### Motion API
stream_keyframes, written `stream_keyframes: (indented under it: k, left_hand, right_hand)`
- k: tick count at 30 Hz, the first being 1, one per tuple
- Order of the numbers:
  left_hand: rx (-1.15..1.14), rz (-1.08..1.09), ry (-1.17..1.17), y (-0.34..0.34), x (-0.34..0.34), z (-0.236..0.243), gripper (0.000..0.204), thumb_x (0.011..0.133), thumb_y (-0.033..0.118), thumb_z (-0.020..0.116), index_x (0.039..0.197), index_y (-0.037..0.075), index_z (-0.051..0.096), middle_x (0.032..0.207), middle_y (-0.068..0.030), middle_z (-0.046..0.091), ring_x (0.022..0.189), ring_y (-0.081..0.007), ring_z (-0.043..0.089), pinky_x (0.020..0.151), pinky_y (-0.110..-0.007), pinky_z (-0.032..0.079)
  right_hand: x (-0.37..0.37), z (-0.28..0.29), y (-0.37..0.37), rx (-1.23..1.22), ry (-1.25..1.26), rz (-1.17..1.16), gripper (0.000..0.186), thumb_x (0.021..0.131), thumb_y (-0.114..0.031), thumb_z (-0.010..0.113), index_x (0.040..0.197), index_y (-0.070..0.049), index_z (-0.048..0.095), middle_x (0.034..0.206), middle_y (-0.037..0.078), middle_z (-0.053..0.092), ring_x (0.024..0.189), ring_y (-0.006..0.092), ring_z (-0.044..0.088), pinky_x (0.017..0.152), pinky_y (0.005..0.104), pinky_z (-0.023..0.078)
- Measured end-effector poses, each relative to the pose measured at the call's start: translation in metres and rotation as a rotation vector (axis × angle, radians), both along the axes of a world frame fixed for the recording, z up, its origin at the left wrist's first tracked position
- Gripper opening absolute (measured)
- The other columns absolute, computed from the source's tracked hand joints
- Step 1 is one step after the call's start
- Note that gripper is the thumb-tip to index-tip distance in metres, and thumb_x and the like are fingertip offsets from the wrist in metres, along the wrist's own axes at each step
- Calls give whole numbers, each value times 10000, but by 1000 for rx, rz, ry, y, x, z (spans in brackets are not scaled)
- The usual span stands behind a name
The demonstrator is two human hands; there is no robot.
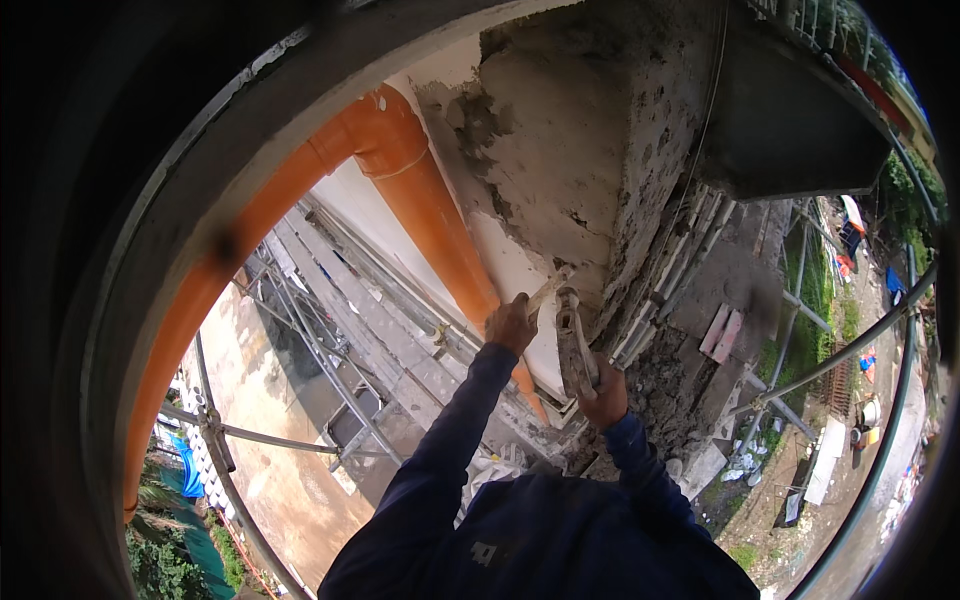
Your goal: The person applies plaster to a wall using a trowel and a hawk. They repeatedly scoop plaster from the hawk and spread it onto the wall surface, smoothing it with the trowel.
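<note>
At centre, a pale bar (548,288) is gripped in the closed left hand (510,325), its far tip pointed at the rough wall (560,150). Just right, a hammer (575,352) is held in the right hand (605,395), fingers curled around it. Farther left, an orange pipe (415,205) is seen; scaffolding (270,436) is set on both sides.

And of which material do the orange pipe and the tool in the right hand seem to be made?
The orange pipe looks like smooth plastic with a slight sheen: its colour is even and its bend rounded. The tool in the right hand could be wood, metal or both; its dull, dirty grey-brown surface leaves this open.
</note>
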State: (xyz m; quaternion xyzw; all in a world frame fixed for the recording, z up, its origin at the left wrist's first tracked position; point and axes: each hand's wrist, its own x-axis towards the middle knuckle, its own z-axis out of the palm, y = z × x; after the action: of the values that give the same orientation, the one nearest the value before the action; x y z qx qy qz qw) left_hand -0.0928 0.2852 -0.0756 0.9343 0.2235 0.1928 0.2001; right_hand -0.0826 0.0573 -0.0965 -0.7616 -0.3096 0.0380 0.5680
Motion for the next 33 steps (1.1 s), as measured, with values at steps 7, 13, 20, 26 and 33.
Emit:
stream_keyframes:
  k: [7, 13, 20, 26, 33]
  left_hand:
    - [34, 44, 137, -5, -17, 26, 217, 838, 231, 630, 986, 77, 592, 775, -204, 673, 763, -419, 664, 684, -549, 502]
    - [-69, 32, 301, -11, -105, 10, 315, 880, 360, 617, 936, 52, 584, 786, -216, 669, 775, -433, 653, 703, -538, 507]
    - [-588, 9, -24, -46, -98, -42, 481, 904, 443, 589, 1081, -3, 579, 851, -250, 660, 844, -445, 643, 743, -492, 497]
    - [-532, -86, -185, -40, -49, -62, 399, 894, 372, 649, 970, -15, 587, 792, -246, 638, 781, -446, 629, 674, -473, 489]
    - [-352, -150, -145, -28, -7, -64, 347, 871, 328, 691, 867, -2, 585, 678, -177, 624, 645, -324, 645, 586, -394, 485]
  right_hand:
    - [33, -9, 20, -241, -24, 9, 600, 893, -492, 623, 1166, 41, 596, 700, 195, 640, 623, 309, 653, 588, 430, 499]
    - [-27, -21, -21, 54, 205, 10, 524, 897, -475, 642, 1041, 29, 628, 643, 128, 610, 572, 218, 600, 521, 395, 445]
    - [-68, -60, -81, -18, 682, 8, 379, 899, -384, 676, 940, -9, 632, 731, -16, 559, 684, 84, 483, 592, 302, 415]
    - [-68, -52, -87, -7, 609, -18, 404, 901, -402, 667, 971, -5, 633, 728, 18, 581, 691, 90, 510, 614, 305, 439]
    - [-54, 22, -56, -190, 149, 22, 431, 832, -407, 741, 938, -6, 625, 675, 168, 613, 626, 264, 632, 574, 369, 493]
